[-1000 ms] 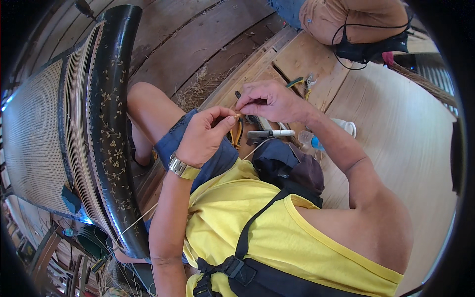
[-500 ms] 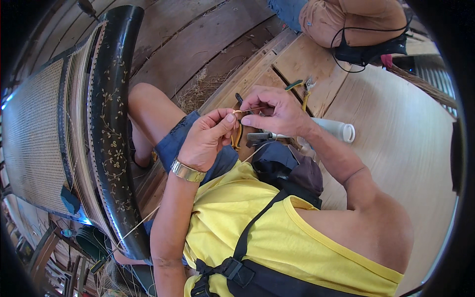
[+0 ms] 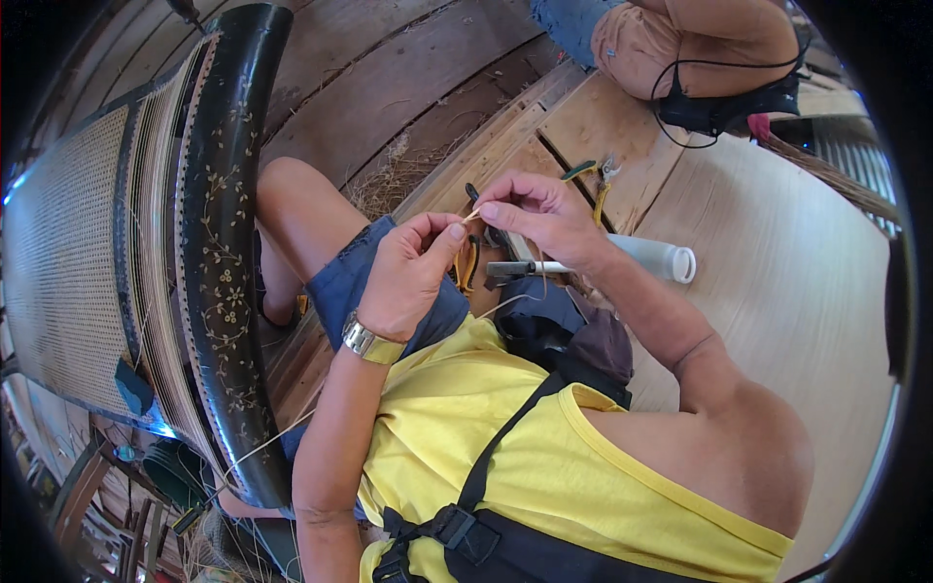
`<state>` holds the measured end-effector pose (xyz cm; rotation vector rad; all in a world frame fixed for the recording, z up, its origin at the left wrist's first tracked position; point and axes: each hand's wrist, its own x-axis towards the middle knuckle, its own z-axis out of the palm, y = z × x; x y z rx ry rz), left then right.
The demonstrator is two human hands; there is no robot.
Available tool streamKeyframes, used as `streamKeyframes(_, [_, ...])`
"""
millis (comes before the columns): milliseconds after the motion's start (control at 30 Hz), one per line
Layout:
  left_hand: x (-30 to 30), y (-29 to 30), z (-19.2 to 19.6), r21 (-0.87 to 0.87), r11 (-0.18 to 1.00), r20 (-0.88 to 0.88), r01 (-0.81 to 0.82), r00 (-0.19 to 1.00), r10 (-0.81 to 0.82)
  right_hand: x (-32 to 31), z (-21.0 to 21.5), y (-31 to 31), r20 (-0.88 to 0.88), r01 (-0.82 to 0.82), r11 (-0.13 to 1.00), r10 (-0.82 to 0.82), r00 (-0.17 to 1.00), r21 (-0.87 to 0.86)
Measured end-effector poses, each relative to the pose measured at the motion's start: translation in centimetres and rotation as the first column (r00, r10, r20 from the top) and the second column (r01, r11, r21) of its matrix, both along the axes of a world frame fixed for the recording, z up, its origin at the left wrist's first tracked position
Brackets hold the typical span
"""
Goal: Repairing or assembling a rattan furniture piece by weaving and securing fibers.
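A thin tan strand of cane (image 3: pixel 472 216) is pinched between my two hands above my lap. My left hand (image 3: pixel 408 272), with a metal watch at its wrist, grips it between thumb and index finger. My right hand (image 3: pixel 549 219) pinches the same strand just to the right, fingertips almost touching the left ones. At left stands a woven cane panel (image 3: pixel 73 262), with rows of loose-looking strands beside its black curved wooden rail (image 3: pixel 228 291) painted with golden flowers. Another pale strand (image 3: pixel 267 442) stretches from the rail's lower end toward my left forearm.
Under my hands lie yellow-handled pliers (image 3: pixel 467 264) and a tool with a dark end (image 3: pixel 510 268). A white cylinder (image 3: pixel 656 258) and yellow-green-handled cutters (image 3: pixel 603 185) rest on the wooden bench (image 3: pixel 768 291). Another person's leg (image 3: pixel 646 49) is at the top right. Cane scraps (image 3: pixel 403 170) litter the floor.
My right hand's fingers have closed in on the strand and come nearer to my left fingertips. A strand end now hangs below the right hand.
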<state>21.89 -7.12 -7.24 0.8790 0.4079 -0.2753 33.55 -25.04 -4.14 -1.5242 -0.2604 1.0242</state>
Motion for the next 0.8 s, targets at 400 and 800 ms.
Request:
streamKeyframes(400, [0.9, -0.9, 0.4, 0.184, 0.983, 0.062, 0.029, 0.997, -0.041, 0.7, 0.5, -0.5, 0.233, -0.137, 0.989, 0.146, 0.961, -0.057])
streamKeyframes(800, [2.2, -0.4, 1.5, 0.228, 0.958, 0.067, 0.172, 0.979, -0.192, -0.4, -0.1, -1.5, 0.160, -0.035, 0.998, 0.042, 0.986, -0.043])
